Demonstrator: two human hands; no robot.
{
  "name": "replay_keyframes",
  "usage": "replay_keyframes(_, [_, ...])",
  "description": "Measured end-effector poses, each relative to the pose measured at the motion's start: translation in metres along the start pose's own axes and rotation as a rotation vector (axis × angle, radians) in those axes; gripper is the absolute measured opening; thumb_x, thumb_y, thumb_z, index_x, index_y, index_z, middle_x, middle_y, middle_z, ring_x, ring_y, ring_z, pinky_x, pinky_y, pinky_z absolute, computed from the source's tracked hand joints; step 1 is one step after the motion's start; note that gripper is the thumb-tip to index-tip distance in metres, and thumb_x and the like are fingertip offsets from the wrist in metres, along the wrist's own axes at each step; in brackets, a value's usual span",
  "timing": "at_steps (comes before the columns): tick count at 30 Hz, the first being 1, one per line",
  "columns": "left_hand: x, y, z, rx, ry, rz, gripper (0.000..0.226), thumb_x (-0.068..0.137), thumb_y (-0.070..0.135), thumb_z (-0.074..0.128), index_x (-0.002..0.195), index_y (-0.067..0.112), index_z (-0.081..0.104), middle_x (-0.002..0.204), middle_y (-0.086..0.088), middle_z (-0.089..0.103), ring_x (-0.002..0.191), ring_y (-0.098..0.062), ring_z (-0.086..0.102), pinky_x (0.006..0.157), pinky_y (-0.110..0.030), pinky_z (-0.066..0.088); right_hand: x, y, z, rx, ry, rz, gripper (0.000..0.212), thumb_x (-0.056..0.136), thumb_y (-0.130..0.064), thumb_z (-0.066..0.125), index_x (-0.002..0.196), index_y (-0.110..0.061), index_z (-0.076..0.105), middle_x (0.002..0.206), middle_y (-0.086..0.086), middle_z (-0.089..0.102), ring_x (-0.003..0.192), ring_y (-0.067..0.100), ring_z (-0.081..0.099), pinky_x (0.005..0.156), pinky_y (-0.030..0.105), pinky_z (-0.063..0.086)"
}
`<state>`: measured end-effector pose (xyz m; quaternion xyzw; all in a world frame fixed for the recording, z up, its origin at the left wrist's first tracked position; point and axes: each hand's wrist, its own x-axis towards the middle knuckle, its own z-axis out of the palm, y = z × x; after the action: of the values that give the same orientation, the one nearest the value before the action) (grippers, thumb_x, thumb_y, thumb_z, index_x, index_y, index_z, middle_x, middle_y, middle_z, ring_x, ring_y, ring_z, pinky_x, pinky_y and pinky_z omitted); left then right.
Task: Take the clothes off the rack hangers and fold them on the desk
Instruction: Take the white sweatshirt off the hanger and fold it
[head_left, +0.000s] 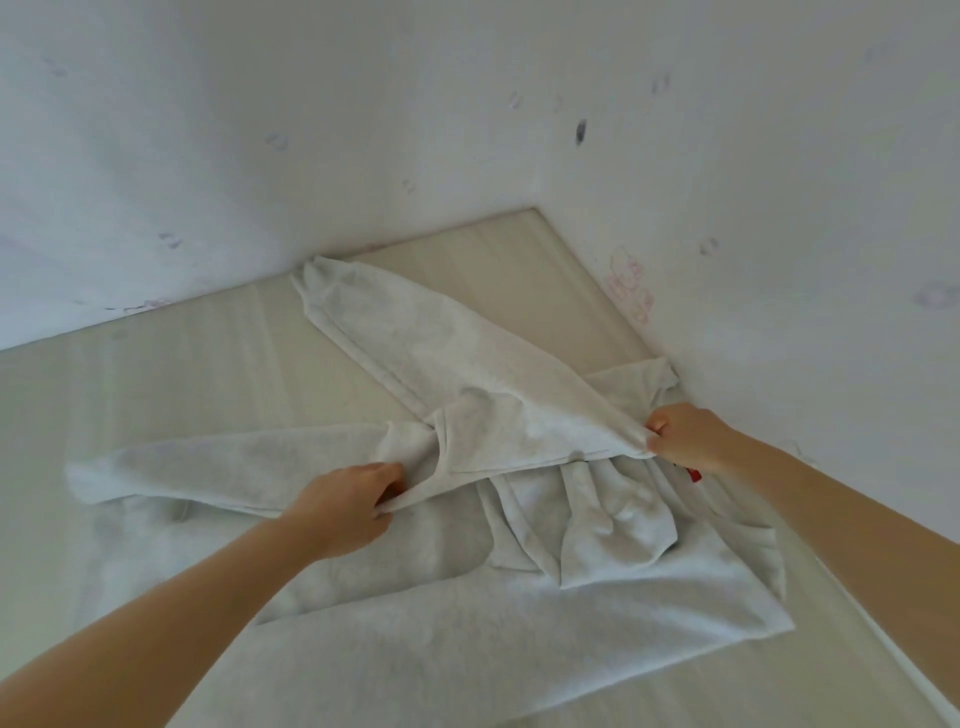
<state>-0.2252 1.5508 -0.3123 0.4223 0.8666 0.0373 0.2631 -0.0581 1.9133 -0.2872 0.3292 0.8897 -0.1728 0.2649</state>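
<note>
The left hand pinches a fold of the pale grey sweatshirt near its middle. The right hand grasps the sweatshirt edge close to the right edge of the desk. The sweatshirt lies spread on the desk, body toward the near edge. One sleeve runs with its long axis toward the far corner, cuff pointing at the wall. The other sleeve points toward the left edge. A small red tag shows beneath the right hand.

Both hands, left and right, pinch a pale sweatshirt spread on the desk.
</note>
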Motion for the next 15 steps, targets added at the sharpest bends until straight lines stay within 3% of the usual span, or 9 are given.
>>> replay_keyframes(2, [0.005, 0.009, -0.002, -0.046, -0.017, -0.025, 0.014, 0.089, 0.04, 0.058, 0.099, 0.034, 0.049, 0.096, 0.015, 0.056, 0.087, -0.009, 0.056, 0.072, -0.023, 0.044, 0.001, -0.015, 0.001, 0.03, 0.052, 0.022, 0.031, 0.088, -0.026, 0.049, 0.11, -0.009, 0.063, 0.088, 0.009, 0.067, 0.073, 0.023, 0.062, 0.066, 0.032, 0.05])
replay_keyframes(3, [0.007, 0.015, -0.003, -0.129, -0.023, -0.024, 0.02, 0.088, 0.044, 0.061, 0.104, 0.034, 0.052, 0.097, 0.016, 0.056, 0.087, -0.007, 0.057, 0.072, -0.021, 0.043, 0.002, -0.024, 0.001, 0.08, 0.085, 0.023, 0.036, 0.087, -0.031, 0.051, 0.118, -0.013, 0.059, 0.103, 0.009, 0.068, 0.088, 0.026, 0.063, 0.08, 0.038, 0.053])
replay_keyframes(5, [0.018, 0.03, -0.004, -0.437, -0.017, -0.029, 0.03, 0.088, 0.045, 0.064, 0.114, 0.032, 0.055, 0.099, 0.017, 0.06, 0.087, -0.002, 0.058, 0.073, -0.018, 0.045, 0.007, -0.043, 0.002, 0.259, 0.104, 0.006, 0.048, 0.087, -0.046, 0.055, 0.127, -0.02, 0.052, 0.121, 0.002, 0.061, 0.108, 0.025, 0.056, 0.091, 0.038, 0.046])
replay_keyframes(7, [0.03, 0.047, -0.005, -0.672, 0.015, -0.075, 0.026, 0.089, 0.044, 0.065, 0.106, 0.025, 0.058, 0.089, 0.013, 0.06, 0.077, -0.003, 0.057, 0.067, -0.016, 0.042, 0.012, -0.059, 0.002, 0.379, 0.08, -0.02, 0.049, 0.09, -0.05, 0.056, 0.123, -0.014, 0.052, 0.113, 0.0, 0.058, 0.105, 0.023, 0.055, 0.081, 0.028, 0.04])
replay_keyframes(10, [0.043, 0.059, -0.008, -0.825, 0.151, -0.159, 0.023, 0.089, 0.034, 0.067, 0.089, 0.011, 0.061, 0.076, -0.004, 0.059, 0.066, -0.015, 0.055, 0.062, -0.024, 0.043, 0.014, -0.067, -0.006, 0.422, 0.162, -0.086, 0.03, 0.097, -0.036, 0.051, 0.102, -0.007, 0.059, 0.086, 0.003, 0.057, 0.09, 0.026, 0.055, 0.066, 0.026, 0.038])
replay_keyframes(13, [0.035, 0.054, -0.007, -0.947, 0.324, -0.133, 0.032, 0.084, 0.034, 0.073, 0.091, 0.004, 0.064, 0.075, -0.014, 0.06, 0.065, -0.017, 0.053, 0.063, -0.03, 0.044, 0.01, -0.053, -0.015, 0.453, 0.349, -0.135, 0.025, 0.1, -0.029, 0.046, 0.103, -0.007, 0.058, 0.095, 0.009, 0.058, 0.089, 0.023, 0.052, 0.075, 0.028, 0.035])
replay_keyframes(15, [0.024, 0.053, -0.001, -0.869, 0.227, -0.072, 0.034, 0.083, 0.037, 0.073, 0.089, 0.006, 0.063, 0.07, -0.006, 0.057, 0.062, -0.012, 0.051, 0.061, -0.027, 0.043, 0.005, -0.04, -0.009, 0.381, 0.286, -0.134, 0.029, 0.101, -0.03, 0.044, 0.111, -0.006, 0.057, 0.103, 0.01, 0.059, 0.092, 0.023, 0.052, 0.078, 0.03, 0.036])
